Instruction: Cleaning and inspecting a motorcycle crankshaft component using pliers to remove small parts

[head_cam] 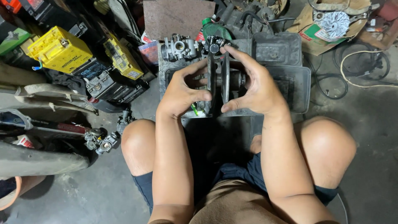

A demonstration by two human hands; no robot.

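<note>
Far left: yellow batteries (60, 49) are stacked on the floor, with a small carburettor (102, 142) lying near the knee. Centre: a metal pulley assembly (219, 79) of two discs is held upright over a black tray (296, 89). The left hand (181, 92) is closed on the left disc's rim, thumb across the front. The right hand (253, 85) is curled round the right disc, fingers over the top. It is judged heavy, rigid, probably greasy (best gripped by the rims). Far right: a coiled cable (365, 68).
</note>
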